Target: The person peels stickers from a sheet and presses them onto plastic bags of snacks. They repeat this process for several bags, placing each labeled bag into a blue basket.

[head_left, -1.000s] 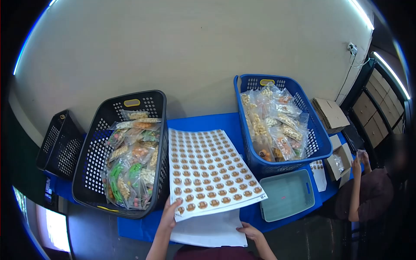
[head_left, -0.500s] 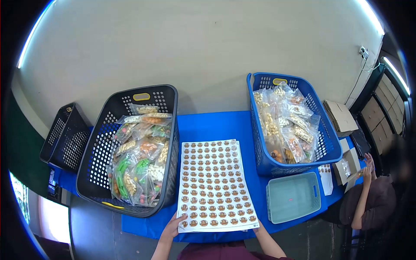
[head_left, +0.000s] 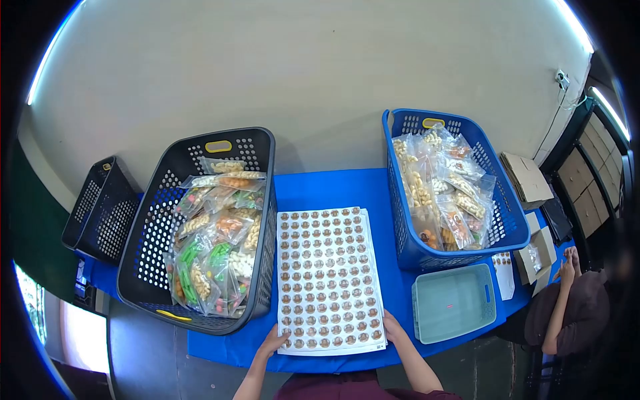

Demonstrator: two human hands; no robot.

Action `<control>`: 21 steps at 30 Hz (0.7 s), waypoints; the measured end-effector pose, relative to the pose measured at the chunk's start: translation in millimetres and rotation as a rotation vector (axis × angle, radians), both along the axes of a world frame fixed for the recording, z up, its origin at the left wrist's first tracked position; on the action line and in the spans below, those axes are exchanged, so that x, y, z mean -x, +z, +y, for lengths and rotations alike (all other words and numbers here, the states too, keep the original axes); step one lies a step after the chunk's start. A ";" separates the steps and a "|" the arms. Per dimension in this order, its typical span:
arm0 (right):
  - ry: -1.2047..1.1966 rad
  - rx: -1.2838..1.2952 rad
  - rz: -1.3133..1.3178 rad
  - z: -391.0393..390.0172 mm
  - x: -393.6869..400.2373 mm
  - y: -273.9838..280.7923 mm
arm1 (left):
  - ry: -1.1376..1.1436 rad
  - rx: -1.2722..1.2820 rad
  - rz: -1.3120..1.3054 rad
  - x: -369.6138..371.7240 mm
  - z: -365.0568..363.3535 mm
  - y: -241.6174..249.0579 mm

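A stack of white sticker sheets (head_left: 329, 223), printed with rows of round brown labels, rests on the blue-covered table between two large baskets. My left hand (head_left: 273, 341) grips the stack's lower left edge, its thumb by the bottom labels. On the other side, my right hand (head_left: 393, 329) holds the right edge near the lower corner, fingers partly hidden by the paper. The edges of the pages under the top sheet show slightly along the right side.
Snack packets fill a black basket (head_left: 155, 200) at left and a blue basket (head_left: 467, 254) at right. A pale green tray (head_left: 453, 307) lies right of my hand. Another black basket (head_left: 110, 207) stands far left. A co-worker (head_left: 567, 307) sits by an open carton (head_left: 543, 253) at right.
The sheets have shifted slightly away from me and lie flatter and straighter. My right hand has moved up from the lower corner onto the right edge. The co-worker's hands have lowered.
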State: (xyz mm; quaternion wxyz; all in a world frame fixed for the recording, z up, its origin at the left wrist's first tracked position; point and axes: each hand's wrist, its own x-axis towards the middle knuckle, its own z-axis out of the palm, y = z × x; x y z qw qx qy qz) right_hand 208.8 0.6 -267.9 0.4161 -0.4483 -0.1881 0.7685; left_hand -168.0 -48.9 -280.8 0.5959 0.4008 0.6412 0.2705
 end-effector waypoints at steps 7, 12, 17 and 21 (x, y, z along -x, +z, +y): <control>-0.008 0.141 -0.001 15.8 -2.0 -5.5 | -0.001 -0.092 0.349 -22.5 -5.7 5.6; 0.078 -0.125 -0.483 10.3 13.8 15.4 | 0.017 -0.273 0.633 -42.6 -1.0 -10.3; 0.220 -0.136 -1.236 1.0 19.0 18.4 | 0.120 -0.469 0.639 -38.0 4.7 -7.8; 0.290 -0.402 -1.632 -9.0 30.0 20.0 | 0.126 -0.468 0.624 -38.1 15.3 -0.9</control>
